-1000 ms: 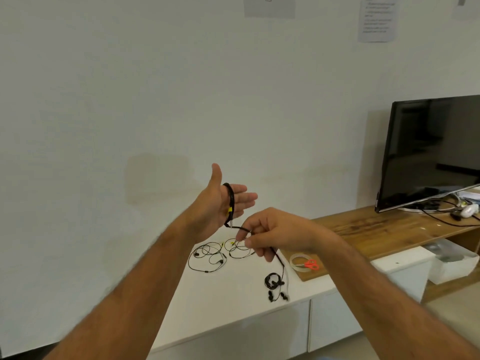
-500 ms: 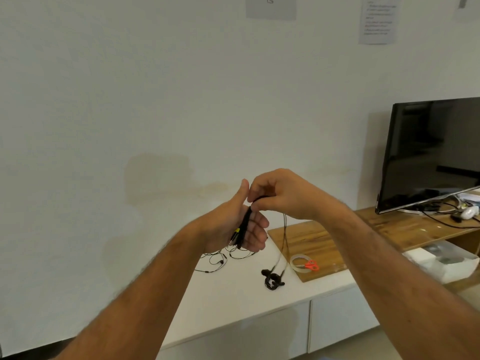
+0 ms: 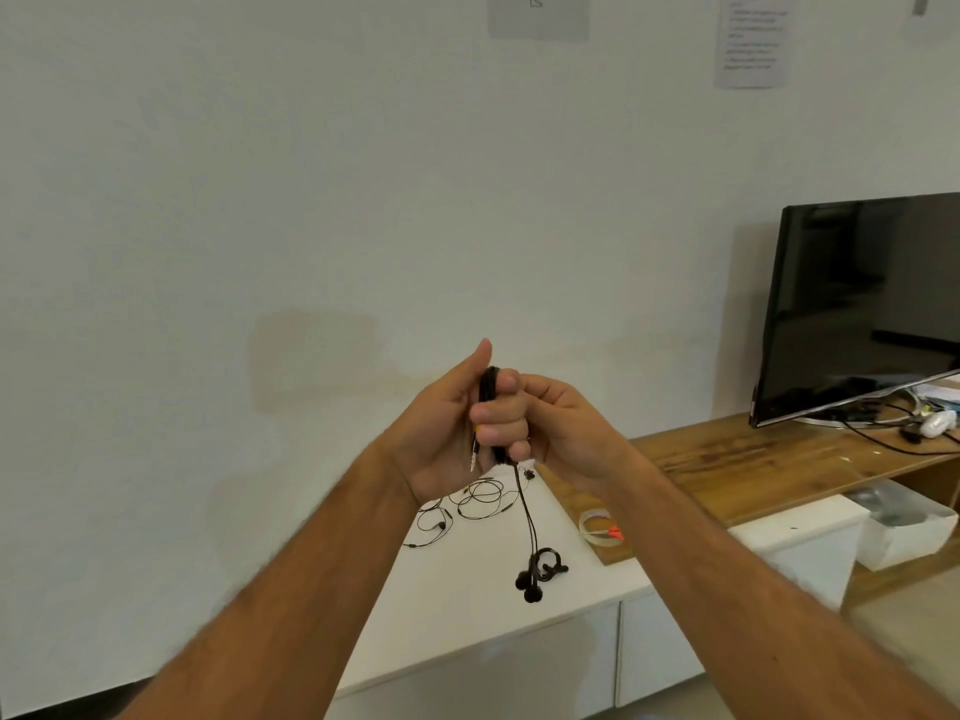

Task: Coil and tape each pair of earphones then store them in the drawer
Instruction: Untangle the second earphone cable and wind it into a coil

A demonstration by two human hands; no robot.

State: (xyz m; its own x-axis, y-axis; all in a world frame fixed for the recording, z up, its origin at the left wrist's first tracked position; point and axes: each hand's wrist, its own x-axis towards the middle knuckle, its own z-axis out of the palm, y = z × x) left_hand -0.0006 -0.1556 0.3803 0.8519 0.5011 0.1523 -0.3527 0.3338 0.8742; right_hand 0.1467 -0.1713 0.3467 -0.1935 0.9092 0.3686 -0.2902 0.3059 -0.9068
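From the head camera, two bare forearms reach forward and meet in mid-air in front of a plain white wall. The left hand (image 3: 447,433) is raised with its thumb up, and a thin black pair of earphones (image 3: 488,402) is looped in a tight bundle around its curled fingers (image 3: 501,415). Its small metal plug with a yellow band (image 3: 474,449) pokes out below the palm. The right hand (image 3: 563,428) presses in close beside it, fingers closed around the same bundle.

The loose tail of the cable (image 3: 524,511) hangs straight down, and the black earbuds (image 3: 535,576) dangle just above the white bench (image 3: 467,589). This cord looks very light, soft and springy, so a coil would likely loosen if released; the safest hold seems to be pinching across all the loops at once, not pulling at the plug or the buds.

On the bench behind lie more loose thin black earphones (image 3: 467,504), uncoiled. A clear roll of tape (image 3: 595,524) and orange-handled scissors (image 3: 613,533) sit on a wooden board (image 3: 727,459) to the right. Flat white drawer fronts (image 3: 660,652) show below the bench edge, all shut. A black flat screen (image 3: 872,304) stands well to the right. There is plenty of open air around the hands.
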